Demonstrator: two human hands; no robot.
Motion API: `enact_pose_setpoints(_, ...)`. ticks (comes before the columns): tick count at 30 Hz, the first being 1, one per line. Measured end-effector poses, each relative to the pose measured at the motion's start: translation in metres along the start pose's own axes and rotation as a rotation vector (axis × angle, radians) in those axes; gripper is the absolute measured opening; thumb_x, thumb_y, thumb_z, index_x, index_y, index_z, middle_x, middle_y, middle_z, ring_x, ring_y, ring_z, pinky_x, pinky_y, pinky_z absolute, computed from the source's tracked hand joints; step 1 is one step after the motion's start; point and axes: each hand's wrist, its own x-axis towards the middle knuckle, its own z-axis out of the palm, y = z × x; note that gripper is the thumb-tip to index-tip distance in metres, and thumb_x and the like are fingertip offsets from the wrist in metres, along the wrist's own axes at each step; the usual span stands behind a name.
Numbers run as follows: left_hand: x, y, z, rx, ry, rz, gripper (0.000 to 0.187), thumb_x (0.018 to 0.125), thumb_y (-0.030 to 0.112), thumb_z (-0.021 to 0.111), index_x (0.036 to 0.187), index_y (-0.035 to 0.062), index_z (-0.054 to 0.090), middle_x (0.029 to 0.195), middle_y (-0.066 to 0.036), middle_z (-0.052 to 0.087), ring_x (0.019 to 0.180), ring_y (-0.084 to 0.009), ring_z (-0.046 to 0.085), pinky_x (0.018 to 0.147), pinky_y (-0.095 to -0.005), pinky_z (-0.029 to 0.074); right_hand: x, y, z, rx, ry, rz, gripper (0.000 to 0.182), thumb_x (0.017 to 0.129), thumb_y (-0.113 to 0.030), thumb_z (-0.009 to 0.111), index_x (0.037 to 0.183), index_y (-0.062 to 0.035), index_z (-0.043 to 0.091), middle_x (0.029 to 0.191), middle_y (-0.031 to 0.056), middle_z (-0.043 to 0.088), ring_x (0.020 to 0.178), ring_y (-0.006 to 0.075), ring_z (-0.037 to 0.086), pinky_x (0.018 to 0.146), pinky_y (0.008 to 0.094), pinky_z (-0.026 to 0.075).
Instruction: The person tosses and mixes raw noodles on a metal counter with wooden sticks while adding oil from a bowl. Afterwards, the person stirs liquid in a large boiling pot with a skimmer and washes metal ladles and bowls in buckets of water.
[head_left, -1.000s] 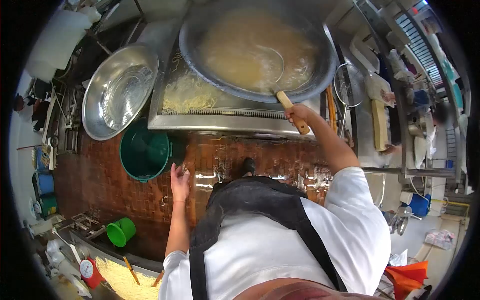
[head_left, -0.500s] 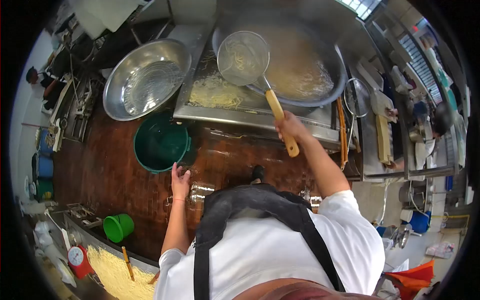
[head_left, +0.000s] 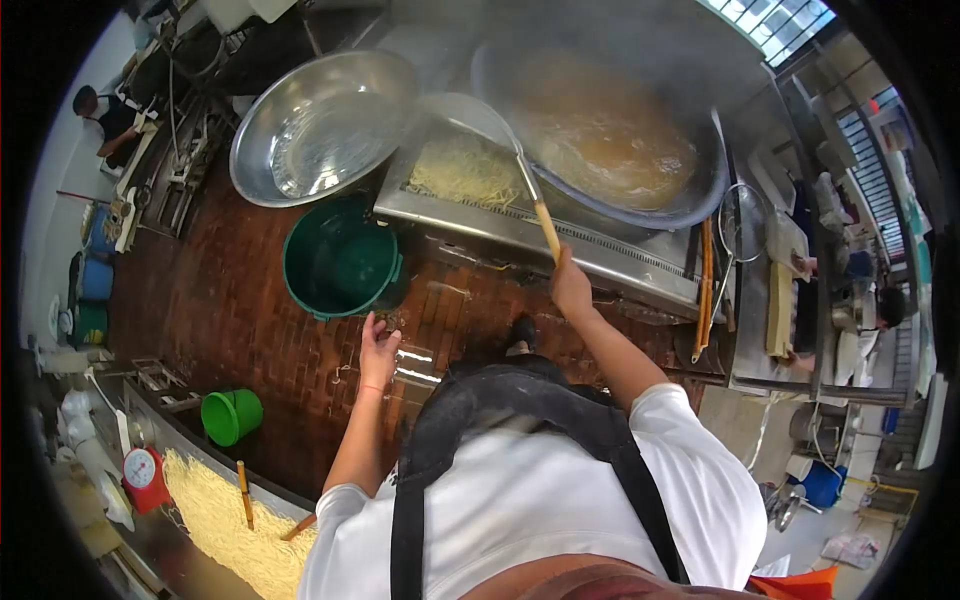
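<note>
Currently our right hand [head_left: 572, 290] grips the strainer [head_left: 546, 228], fingers closed | left hand [head_left: 378, 352] half open, seemingly empty | noodles [head_left: 462, 177] beside pot [head_left: 660, 218]; any left inside, we cannot tell

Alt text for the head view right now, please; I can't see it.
Right hand holding a wooden-handled metal strainer between a large, round, steaming metal pot of brown liquid and a wide silver metal basin; open left hand near a dark green round plastic tub on the reddish-brown brick floor.
</note>
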Motion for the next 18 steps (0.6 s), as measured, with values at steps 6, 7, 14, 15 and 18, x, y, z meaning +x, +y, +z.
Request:
enact_pose_setpoints(6,0.024,0.024,0.047,0.003,-0.042,-0.018,0.076,0.089,0.01,0.065,0.15,0.0082,0.02,0.139,-0.02,0.042,0.098,-0.0186,0.059,0.075,-0.0307,0.051,0.035,0.022,-0.027,0.026,-0.065,-0.017,0.057,0.085,-0.007,0.053,0.138,-0.0088,0.033,0.085,0.0261,0.063,0.078,0.0473,0.061,0.067,0.0548,0.047)
enact_pose_setpoints(7,0.032,0.02,0.052,0.011,-0.035,-0.016,0.075,0.089,0.009,0.064,0.15,0.0087,0.02,0.139,-0.02,0.041,0.098,-0.0185,0.059,0.075,-0.0313,0.052,0.04,0.024,-0.042,0.045,-0.055,-0.013,0.058,0.085,-0.007,0.053,0.139,-0.0091,0.033,0.086,0.0258,0.063,0.079,0.0469,0.061,0.067,0.054,0.048)
enact_pose_setpoints(14,0.064,0.063,0.116,-0.081,0.003,-0.156,0.077,0.089,0.008,0.063,0.151,0.0088,0.017,0.139,-0.019,0.043,0.108,-0.0204,0.053,0.077,-0.031,0.05,0.132,0.144,-0.138,0.204,0.231,0.194,0.054,0.086,-0.011,0.056,0.136,-0.0091,0.035,0.087,0.027,0.064,0.079,0.0473,0.062,0.069,0.0535,0.049)
enact_pose_setpoints(15,0.068,0.071,0.122,-0.102,0.019,-0.159,0.077,0.089,0.008,0.063,0.151,0.009,0.016,0.139,-0.019,0.042,0.107,-0.0199,0.053,0.076,-0.0305,0.05,0.151,0.162,-0.159,0.181,0.244,0.291,0.052,0.087,-0.011,0.055,0.135,-0.009,0.036,0.088,0.0271,0.064,0.079,0.0474,0.062,0.069,0.0531,0.049)
enact_pose_setpoints(18,0.077,0.085,0.135,-0.107,0.126,-0.152,0.077,0.09,0.008,0.062,0.151,0.0104,0.017,0.138,-0.016,0.041,0.098,-0.0165,0.054,0.072,-0.028,0.049,0.214,0.252,-0.203,0.027,0.29,0.365,0.04,0.09,-0.015,0.054,0.126,-0.0033,0.04,0.097,0.0318,0.063,0.093,0.0502,0.06,0.078,0.054,0.047)
